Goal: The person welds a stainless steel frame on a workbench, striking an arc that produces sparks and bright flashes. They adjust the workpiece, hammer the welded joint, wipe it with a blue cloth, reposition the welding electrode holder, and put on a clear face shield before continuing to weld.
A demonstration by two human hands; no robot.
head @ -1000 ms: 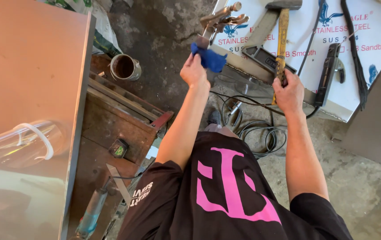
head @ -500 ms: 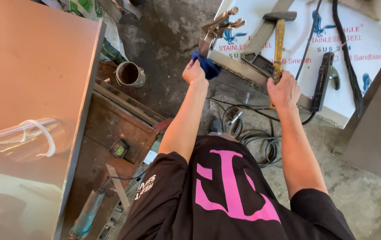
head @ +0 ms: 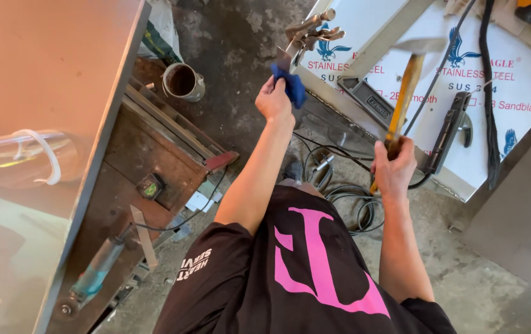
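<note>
While the left hand closes on a blue cloth just below the locking pliers, the right hand grips a wooden-handled hammer whose head rises above it, over the white sheet.

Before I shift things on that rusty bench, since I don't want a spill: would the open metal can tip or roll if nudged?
The metal can stands upright, open end up, wider than tall, so it probably resists tipping. Its round wall would likely roll if knocked over. It looks thin-walled and rusty, so probably light; its contents can't be seen.
</note>
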